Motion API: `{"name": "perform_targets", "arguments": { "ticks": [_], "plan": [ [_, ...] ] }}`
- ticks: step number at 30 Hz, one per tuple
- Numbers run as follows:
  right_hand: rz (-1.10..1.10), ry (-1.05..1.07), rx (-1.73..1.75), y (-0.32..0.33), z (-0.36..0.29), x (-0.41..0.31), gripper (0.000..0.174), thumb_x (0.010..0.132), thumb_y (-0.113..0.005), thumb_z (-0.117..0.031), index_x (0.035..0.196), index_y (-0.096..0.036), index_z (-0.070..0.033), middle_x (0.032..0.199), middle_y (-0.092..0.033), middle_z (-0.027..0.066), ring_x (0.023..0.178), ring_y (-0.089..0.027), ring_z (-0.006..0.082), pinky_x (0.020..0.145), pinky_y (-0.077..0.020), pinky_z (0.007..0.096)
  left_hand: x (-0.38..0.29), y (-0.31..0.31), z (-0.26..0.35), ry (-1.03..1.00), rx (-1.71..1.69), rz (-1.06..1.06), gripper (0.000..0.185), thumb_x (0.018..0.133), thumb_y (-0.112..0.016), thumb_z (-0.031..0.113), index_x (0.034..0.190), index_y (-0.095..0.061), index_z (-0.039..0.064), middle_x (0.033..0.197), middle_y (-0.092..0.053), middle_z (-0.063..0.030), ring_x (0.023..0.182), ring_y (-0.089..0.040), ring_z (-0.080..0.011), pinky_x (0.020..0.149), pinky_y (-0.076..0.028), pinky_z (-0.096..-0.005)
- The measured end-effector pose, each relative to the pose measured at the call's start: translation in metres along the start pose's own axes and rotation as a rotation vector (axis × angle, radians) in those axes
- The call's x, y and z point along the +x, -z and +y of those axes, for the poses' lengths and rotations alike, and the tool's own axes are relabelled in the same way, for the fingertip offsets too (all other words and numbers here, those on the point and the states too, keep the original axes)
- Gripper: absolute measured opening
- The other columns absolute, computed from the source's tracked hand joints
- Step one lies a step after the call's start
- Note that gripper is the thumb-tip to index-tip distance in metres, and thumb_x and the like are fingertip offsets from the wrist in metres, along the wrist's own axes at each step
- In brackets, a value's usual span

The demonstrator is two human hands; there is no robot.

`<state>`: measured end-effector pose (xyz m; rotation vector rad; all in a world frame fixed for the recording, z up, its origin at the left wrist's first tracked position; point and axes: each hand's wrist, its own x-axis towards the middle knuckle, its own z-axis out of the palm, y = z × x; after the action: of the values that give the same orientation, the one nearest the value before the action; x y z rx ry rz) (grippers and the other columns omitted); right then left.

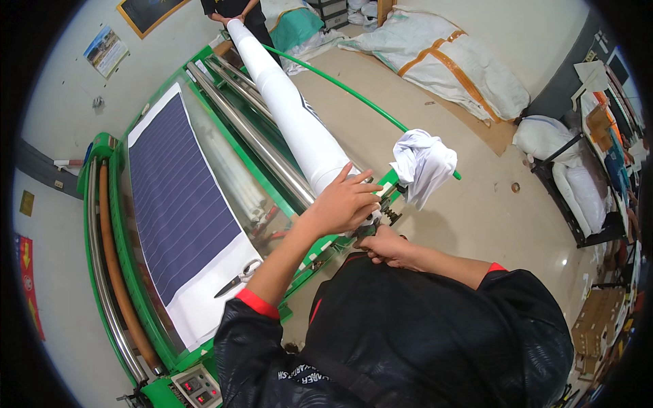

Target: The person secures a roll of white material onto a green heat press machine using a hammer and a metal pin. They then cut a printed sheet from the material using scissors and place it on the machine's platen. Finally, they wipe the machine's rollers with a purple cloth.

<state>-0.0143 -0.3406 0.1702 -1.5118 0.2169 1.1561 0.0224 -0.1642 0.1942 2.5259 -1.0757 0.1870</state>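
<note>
A long white fabric roll (285,97) lies along the green roller machine (326,250) and reaches away from me to its far end. My left hand (347,201) is laid over the roll's near end with its fingers spread. Just below it, my right hand (387,247) is curled close to the roll's end fittings, near a black coil spring (392,216). What lies inside its fingers is hidden. At the far end another person's hands (234,19) hold the roll. A steel roller (250,132) runs beside it on the machine.
A dark blue striped sheet (178,188) and scissors (240,278) lie on the machine's glass top, left of my arm. White cloth (423,160) hangs over a green rod (347,89). Large white sacks (449,66) rest on the floor. A control panel (198,386) sits low left.
</note>
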Motion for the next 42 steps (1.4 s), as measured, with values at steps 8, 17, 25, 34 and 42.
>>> {"name": "perform_targets", "arguments": {
  "ticks": [8, 17, 25, 34, 42],
  "plan": [
    [0.002, 0.089, 0.046, -0.001, 0.007, 0.016, 0.022, 0.085, -0.071, -0.012, 0.096, -0.055, -0.001, 0.063, -0.049, -0.0013, 0.047, -0.044, 0.0065, 0.039, -0.0356, 0.0244, 0.061, 0.015, -0.004, 0.031, 0.094, -0.547, 0.024, 0.085, -0.063, 0.029, 0.087, -0.072, 0.008, 0.084, -0.071, -0.0160, 0.089, -0.068, -0.0360, 0.108, -0.035, -0.0604],
    [0.015, 0.114, 0.104, -0.006, 0.015, 0.028, 0.029, 0.084, -0.073, -0.012, 0.101, -0.051, -0.002, 0.065, -0.047, -0.0028, 0.049, -0.042, 0.0060, 0.041, -0.0351, 0.0235, 0.045, 0.001, -0.010, 0.085, 0.149, -0.469, 0.025, 0.089, -0.060, 0.027, 0.084, -0.071, 0.006, 0.079, -0.069, -0.0177, 0.084, -0.068, -0.0373, 0.095, -0.046, -0.0490],
    [-0.067, 0.078, 0.185, 0.006, 0.006, 0.029, 0.025, 0.084, -0.074, -0.014, 0.094, -0.051, -0.009, 0.066, -0.046, -0.0044, 0.047, -0.038, 0.0040, 0.040, -0.0308, 0.0221, -0.005, -0.010, -0.020, 0.072, 0.087, 0.084, 0.039, 0.097, -0.050, 0.040, 0.117, -0.068, 0.012, 0.119, -0.067, -0.0112, 0.126, -0.054, -0.0305, 0.115, -0.022, -0.0575],
    [0.033, 0.002, 0.004, 0.079, -0.018, 0.063, 0.013, 0.092, -0.058, -0.012, 0.086, -0.047, -0.015, 0.063, -0.039, -0.0068, 0.045, -0.034, 0.0064, 0.041, -0.0266, 0.0227, -0.009, -0.126, -0.004, 0.199, -0.030, 0.478, 0.074, 0.091, -0.056, 0.047, 0.148, -0.037, 0.003, 0.155, -0.033, -0.0149, 0.143, -0.029, -0.0412, 0.115, -0.021, -0.0608],
    [-0.076, -0.255, 0.082, 0.147, -0.027, 0.082, 0.016, 0.086, -0.070, -0.017, 0.091, -0.055, -0.011, 0.074, -0.054, 0.0013, 0.057, -0.052, 0.0118, 0.055, -0.0470, 0.0317, -0.115, -0.133, -0.008, 0.810, 0.157, 0.736, 0.060, 0.083, -0.070, 0.032, 0.135, -0.053, 0.009, 0.129, -0.054, -0.0201, 0.116, -0.053, -0.0381, 0.096, -0.042, -0.0518]
  ]
}}
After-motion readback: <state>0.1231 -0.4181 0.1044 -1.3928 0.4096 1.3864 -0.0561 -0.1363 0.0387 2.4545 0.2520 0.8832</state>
